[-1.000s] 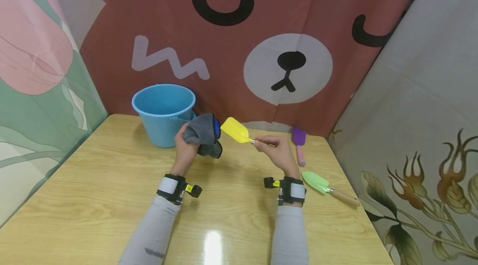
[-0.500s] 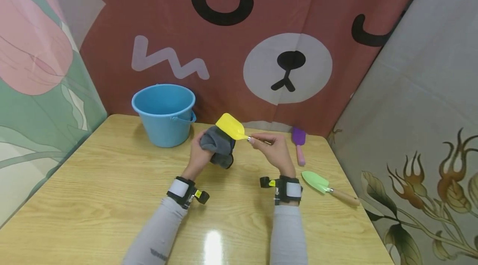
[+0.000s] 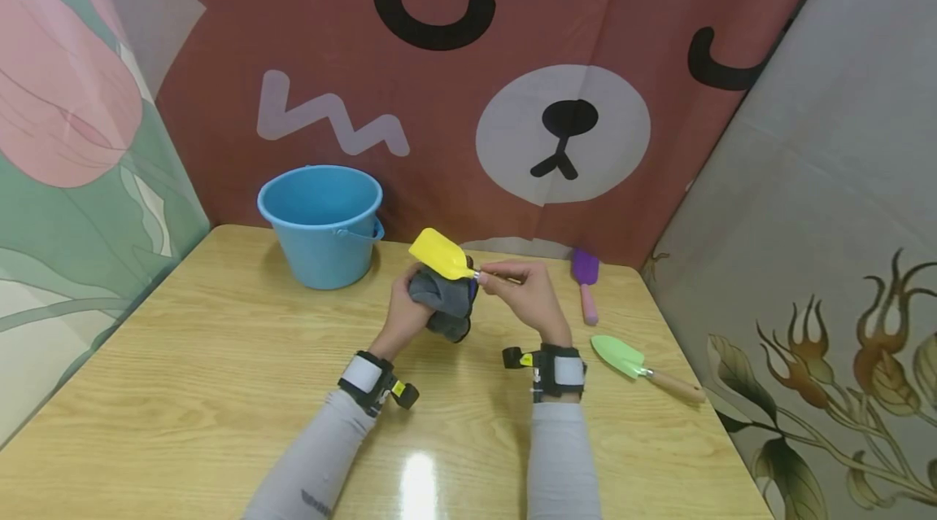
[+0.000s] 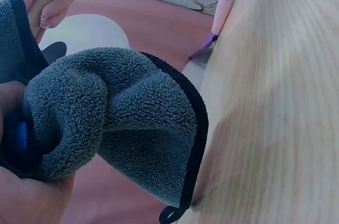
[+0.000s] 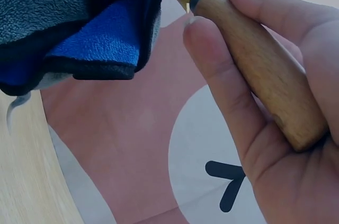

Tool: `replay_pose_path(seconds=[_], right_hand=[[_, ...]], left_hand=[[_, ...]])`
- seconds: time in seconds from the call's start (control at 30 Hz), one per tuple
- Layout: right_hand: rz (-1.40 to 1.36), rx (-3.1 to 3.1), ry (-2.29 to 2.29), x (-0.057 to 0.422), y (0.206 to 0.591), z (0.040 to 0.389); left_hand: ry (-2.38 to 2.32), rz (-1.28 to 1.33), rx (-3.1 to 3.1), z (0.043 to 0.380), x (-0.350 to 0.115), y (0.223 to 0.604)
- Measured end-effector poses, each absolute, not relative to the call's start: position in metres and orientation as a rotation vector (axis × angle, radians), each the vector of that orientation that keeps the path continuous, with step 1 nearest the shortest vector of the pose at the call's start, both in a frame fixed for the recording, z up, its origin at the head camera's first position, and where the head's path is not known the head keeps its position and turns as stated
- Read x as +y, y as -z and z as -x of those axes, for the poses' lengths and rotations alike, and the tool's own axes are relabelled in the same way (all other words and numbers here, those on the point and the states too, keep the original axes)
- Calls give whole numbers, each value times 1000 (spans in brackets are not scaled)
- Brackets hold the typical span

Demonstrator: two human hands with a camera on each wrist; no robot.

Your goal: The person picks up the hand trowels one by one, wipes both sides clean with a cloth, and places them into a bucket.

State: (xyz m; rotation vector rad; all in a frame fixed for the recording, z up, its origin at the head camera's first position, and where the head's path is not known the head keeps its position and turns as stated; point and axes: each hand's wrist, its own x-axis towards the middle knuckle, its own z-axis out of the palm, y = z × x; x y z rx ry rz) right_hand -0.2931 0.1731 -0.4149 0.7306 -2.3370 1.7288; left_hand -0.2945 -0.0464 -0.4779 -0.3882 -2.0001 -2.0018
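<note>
My left hand (image 3: 407,310) grips a bunched grey cloth (image 3: 443,296) with black edging, above the table. A blue underside of the cloth (image 5: 100,44) shows in the right wrist view. My right hand (image 3: 529,294) holds a small yellow shovel (image 3: 442,254) by its wooden handle (image 5: 259,60), between thumb and fingers. The shovel's blade points up and left, just over the cloth in the head view. Whether blade and cloth touch, I cannot tell.
A blue bucket (image 3: 322,235) stands at the back left of the wooden table (image 3: 190,390). To the right lie a purple shovel with a pink handle (image 3: 589,302) and a green trowel (image 3: 621,357). Printed curtains (image 3: 439,137) hang behind and beside the table.
My left hand has carried the cloth to the right and slightly toward me, under the yellow shovel's blade. The right hand has shifted a little left with the shovel.
</note>
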Motion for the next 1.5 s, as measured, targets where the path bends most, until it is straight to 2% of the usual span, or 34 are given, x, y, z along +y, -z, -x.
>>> replay_pose_path(seconds=[0.77,1.1,1.5], right_hand=[[-772,-2448,-1724,175,418,297],[-776,-2481,-1696,178,419,298],[-767,-2495,-1696,183,419,297]], left_hand=[[2104,389,-1917,296,-47,480],[2006,269,-1948,298,-55,479],[2030,272,-1867,302,-68,475]])
